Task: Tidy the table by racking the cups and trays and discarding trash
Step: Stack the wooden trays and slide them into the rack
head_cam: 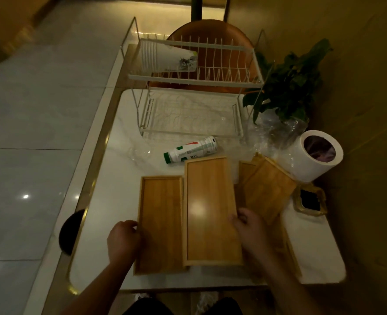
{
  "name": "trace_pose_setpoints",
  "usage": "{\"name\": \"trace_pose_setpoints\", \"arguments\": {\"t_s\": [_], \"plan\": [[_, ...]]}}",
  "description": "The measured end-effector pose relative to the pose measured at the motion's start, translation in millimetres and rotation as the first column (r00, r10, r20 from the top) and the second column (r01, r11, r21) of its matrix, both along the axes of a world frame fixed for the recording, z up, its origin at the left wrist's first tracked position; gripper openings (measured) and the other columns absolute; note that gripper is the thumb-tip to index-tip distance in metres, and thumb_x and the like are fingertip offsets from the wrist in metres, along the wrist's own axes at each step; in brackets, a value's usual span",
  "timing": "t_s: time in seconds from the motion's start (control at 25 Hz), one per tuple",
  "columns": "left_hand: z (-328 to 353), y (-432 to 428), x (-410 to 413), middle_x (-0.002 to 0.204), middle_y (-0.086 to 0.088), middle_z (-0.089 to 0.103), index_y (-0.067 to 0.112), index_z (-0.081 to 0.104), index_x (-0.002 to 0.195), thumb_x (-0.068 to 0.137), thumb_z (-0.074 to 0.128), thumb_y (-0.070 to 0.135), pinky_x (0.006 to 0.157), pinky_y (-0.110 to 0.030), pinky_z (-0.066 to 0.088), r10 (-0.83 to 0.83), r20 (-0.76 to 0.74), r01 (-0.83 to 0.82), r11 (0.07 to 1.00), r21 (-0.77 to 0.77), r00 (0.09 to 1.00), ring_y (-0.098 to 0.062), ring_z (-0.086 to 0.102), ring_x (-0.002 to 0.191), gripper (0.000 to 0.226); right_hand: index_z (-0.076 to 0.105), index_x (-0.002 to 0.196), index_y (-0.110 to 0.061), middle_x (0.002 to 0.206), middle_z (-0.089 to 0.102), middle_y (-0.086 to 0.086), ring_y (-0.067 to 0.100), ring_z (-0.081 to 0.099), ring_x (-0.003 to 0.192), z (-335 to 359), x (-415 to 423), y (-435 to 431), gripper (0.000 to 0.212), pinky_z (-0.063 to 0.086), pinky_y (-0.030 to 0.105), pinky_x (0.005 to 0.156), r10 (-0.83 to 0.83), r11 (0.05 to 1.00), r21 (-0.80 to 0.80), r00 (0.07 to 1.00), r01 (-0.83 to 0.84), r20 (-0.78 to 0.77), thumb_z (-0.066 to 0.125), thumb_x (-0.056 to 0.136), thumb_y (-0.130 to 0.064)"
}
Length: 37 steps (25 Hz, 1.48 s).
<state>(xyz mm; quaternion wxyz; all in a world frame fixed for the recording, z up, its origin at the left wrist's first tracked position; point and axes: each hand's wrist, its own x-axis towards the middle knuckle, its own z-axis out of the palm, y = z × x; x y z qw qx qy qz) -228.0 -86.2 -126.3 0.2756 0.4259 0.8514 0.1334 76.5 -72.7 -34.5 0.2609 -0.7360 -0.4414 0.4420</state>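
Observation:
Several bamboo trays lie on the white table (110, 169). My right hand (248, 226) grips the right edge of the middle tray (210, 208), which sits slightly raised over its neighbours. My left hand (123, 241) is curled at the left edge of the left tray (160, 221); I cannot tell whether it holds it. More trays (265, 187) overlap at the right. A stack of white cups (165, 57) lies on its side in the upper tier of the wire dish rack (194, 80). A white bottle (192, 150) with a green cap lies in front of the rack.
A white waste bin (310, 155) with a liner stands at the table's right edge, crumpled clear plastic (272, 137) beside it. A potted plant (290, 85) sits right of the rack. A gold-rimmed dark dish (310, 200) is near the bin. A brown chair (210, 32) stands behind the rack.

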Motion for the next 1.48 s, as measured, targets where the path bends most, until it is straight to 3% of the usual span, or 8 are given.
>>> {"name": "trace_pose_setpoints", "arguments": {"t_s": [0.12, 0.28, 0.4, 0.48, 0.76, 1.04, 1.28, 1.48], "plan": [[4.9, -3.8, -19.3, 0.112, -0.011, 0.071, 0.013, 0.065, 0.126, 0.091, 0.064, 0.023, 0.073, -0.034, 0.057, 0.035, 0.057, -0.036, 0.999, 0.018, 0.998, -0.017, 0.067, 0.082, 0.037, 0.060, 0.101, -0.021, 0.087, 0.061, -0.007, 0.003, 0.057, 0.071, 3.3, -42.3, 0.9, 0.021, 0.041, 0.008, 0.053, 0.012, 0.999, 0.052, 0.998, -0.015, 0.060, 0.073, 0.084, -0.018], [33.2, -0.2, -6.2, 0.116, -0.004, 0.064, 0.026, 0.059, 0.131, 0.089, 0.068, 0.038, 0.072, -0.032, 0.056, -0.126, 0.242, 0.082, 0.980, 0.183, 0.962, -0.013, 0.066, 0.090, 0.045, 0.052, 0.083, -0.034, 0.073, 0.062, -0.010, -0.004, 0.061, 0.063, 8.6, -86.5, -6.4, 0.027, 0.041, 0.012, 0.045, 0.071, 0.994, 0.081, 0.996, -0.076, 0.063, 0.076, 0.079, -0.022], [74.3, 11.5, 28.5, 0.120, 0.001, 0.067, 0.039, 0.052, 0.135, 0.086, 0.069, 0.049, 0.080, -0.039, 0.060, 0.020, 0.878, -0.106, 0.994, 0.035, 0.478, -0.020, 0.069, 0.104, 0.052, 0.050, 0.087, -0.034, 0.081, 0.058, -0.012, 0.006, 0.057, 0.068, 7.4, -116.9, -17.8, 0.021, 0.042, 0.022, 0.053, 0.205, 0.956, 0.144, 0.931, -0.257, 0.301, 0.069, 0.080, -0.031], [85.7, 16.8, 42.8, 0.116, -0.005, 0.072, 0.031, 0.057, 0.132, 0.089, 0.067, 0.044, 0.078, -0.041, 0.060, 0.039, 0.947, -0.129, 0.992, 0.002, 0.318, -0.029, 0.071, 0.102, 0.046, 0.050, 0.101, -0.032, 0.099, 0.056, -0.010, 0.012, 0.056, 0.084, 3.4, -134.8, -26.6, 0.020, 0.045, 0.027, 0.063, 0.330, 0.892, 0.147, 0.838, -0.428, 0.434, 0.063, 0.085, -0.035], [86.7, 21.5, 18.9, 0.094, -0.012, 0.076, 0.013, 0.070, 0.109, 0.099, 0.046, 0.012, 0.080, -0.061, 0.056, 0.120, 0.868, -0.297, 0.954, 0.033, 0.482, -0.040, 0.071, 0.090, 0.025, 0.050, 0.131, -0.033, 0.135, 0.047, -0.005, 0.020, 0.053, 0.119, -14.1, -117.1, -17.7, 0.048, 0.051, 0.033, 0.088, 0.373, 0.881, 0.120, 0.829, -0.457, 0.416, 0.054, 0.089, -0.056], [70.2, 23.1, -24.7, 0.096, -0.004, 0.077, 0.023, 0.070, 0.109, 0.100, 0.046, 0.019, 0.068, -0.041, 0.062, 0.122, 0.848, -0.261, 0.965, 0.020, 0.516, -0.026, 0.075, 0.086, 0.026, 0.072, 0.100, -0.017, 0.098, 0.073, 0.004, 0.020, 0.067, 0.090, -47.0, -108.6, 11.4, 0.021, 0.055, 0.038, 0.080, 0.339, 0.941, -0.063, 0.930, -0.333, 0.144, 0.059, 0.093, -0.033], [48.7, 33.6, -39.3, 0.085, -0.006, 0.072, 0.018, 0.065, 0.127, 0.097, 0.051, 0.017, 0.074, -0.043, 0.061, -0.030, 0.465, -0.024, 0.994, 0.110, 0.885, -0.024, 0.070, 0.078, 0.033, 0.066, 0.110, -0.023, 0.100, 0.067, -0.006, 0.006, 0.058, 0.082, -64.8, -119.6, 0.5, 0.020, 0.042, 0.018, 0.062, 0.291, 0.956, -0.077, 0.945, -0.282, 0.147, 0.060, 0.093, -0.032], [32.9, 38.3, -39.8, 0.074, -0.005, 0.069, 0.013, 0.069, 0.122, 0.095, 0.053, 0.015, 0.055, -0.026, 0.050, -0.153, 0.210, 0.135, 0.986, 0.099, 0.966, -0.016, 0.066, 0.063, 0.031, 0.063, 0.106, -0.021, 0.090, 0.061, -0.008, 0.010, 0.057, 0.079, -68.9, -126.0, 1.5, 0.017, 0.044, 0.026, 0.063, 0.289, 0.957, -0.052, 0.938, -0.284, 0.190, 0.060, 0.092, -0.028]]}}
